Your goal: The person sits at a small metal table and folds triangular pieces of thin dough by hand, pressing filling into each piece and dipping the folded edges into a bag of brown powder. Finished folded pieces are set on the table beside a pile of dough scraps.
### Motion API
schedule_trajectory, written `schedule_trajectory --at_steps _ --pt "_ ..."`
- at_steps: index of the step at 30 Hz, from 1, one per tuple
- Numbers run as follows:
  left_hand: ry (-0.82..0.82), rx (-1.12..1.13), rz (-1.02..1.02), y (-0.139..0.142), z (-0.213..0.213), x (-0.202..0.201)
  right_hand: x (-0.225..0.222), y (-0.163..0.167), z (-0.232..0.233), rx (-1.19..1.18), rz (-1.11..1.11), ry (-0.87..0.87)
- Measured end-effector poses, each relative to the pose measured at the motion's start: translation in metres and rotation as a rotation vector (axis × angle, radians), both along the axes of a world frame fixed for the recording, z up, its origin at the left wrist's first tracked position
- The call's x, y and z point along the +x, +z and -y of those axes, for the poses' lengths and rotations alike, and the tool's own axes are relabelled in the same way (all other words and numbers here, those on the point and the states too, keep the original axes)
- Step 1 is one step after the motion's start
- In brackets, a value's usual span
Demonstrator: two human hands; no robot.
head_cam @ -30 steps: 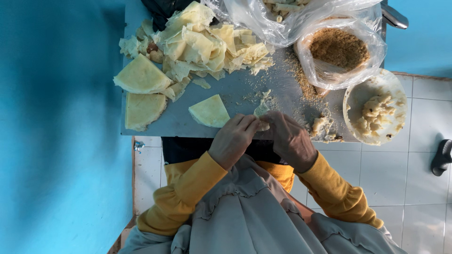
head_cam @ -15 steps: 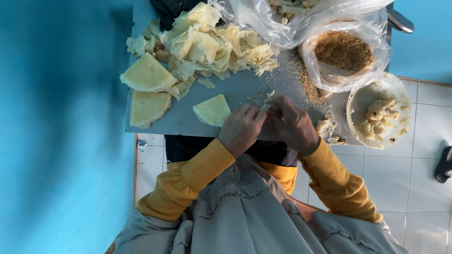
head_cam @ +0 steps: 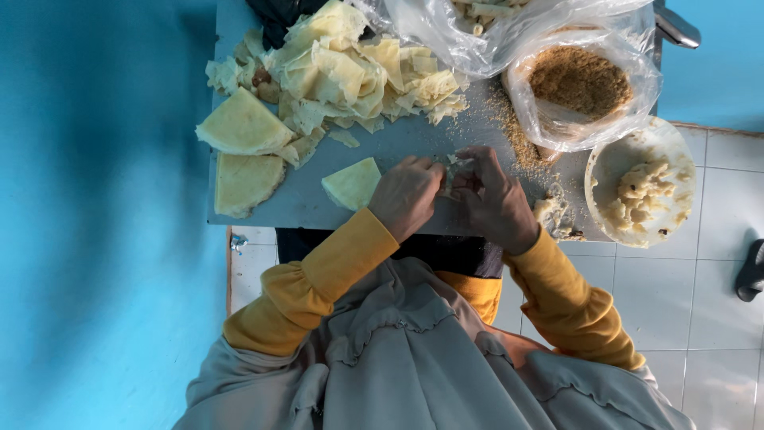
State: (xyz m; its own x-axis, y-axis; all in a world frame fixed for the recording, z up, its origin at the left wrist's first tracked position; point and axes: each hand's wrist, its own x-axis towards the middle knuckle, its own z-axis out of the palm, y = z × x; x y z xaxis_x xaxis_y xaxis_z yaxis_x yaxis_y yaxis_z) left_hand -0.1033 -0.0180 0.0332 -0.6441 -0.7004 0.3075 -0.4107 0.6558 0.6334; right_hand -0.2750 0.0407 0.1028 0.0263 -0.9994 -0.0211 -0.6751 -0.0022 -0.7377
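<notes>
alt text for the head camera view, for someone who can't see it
Seen from above, a person's left hand and right hand meet over a grey board, pinching a small pale wrapper piece between them. Pale wrapper wedges and a heap of scraps lie at the left; a bag of brown crumbs and a white bowl are at the right.

A bright blue wall (head_cam: 95, 199) meets a white tiled floor (head_cam: 716, 318) under a grey table (head_cam: 302, 207).
</notes>
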Motion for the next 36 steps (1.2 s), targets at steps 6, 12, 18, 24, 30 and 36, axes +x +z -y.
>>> schedule_trajectory --at_steps 6,12,18,24,30,36 --pt "-0.05 -0.288 0.085 0.009 -0.019 0.008 0.014 -0.008 -0.029 -0.396 -0.38 0.1" --pt "-0.039 -0.218 0.107 0.017 -0.017 -0.002 -0.004 0.003 -0.024 -0.164 -0.114 0.073" --pt "-0.057 -0.231 0.137 0.023 -0.022 -0.001 -0.003 0.009 -0.029 -0.161 -0.121 0.019" --pt "-0.043 -0.364 0.099 0.025 -0.026 0.01 -0.003 -0.005 -0.032 -0.504 -0.395 0.152" --pt "0.018 -0.493 0.234 0.02 -0.031 0.009 -0.005 -0.018 -0.028 -0.526 -0.468 0.116" --pt "0.114 -0.422 0.428 0.025 -0.045 0.008 0.009 -0.011 -0.042 -0.524 -0.601 0.058"
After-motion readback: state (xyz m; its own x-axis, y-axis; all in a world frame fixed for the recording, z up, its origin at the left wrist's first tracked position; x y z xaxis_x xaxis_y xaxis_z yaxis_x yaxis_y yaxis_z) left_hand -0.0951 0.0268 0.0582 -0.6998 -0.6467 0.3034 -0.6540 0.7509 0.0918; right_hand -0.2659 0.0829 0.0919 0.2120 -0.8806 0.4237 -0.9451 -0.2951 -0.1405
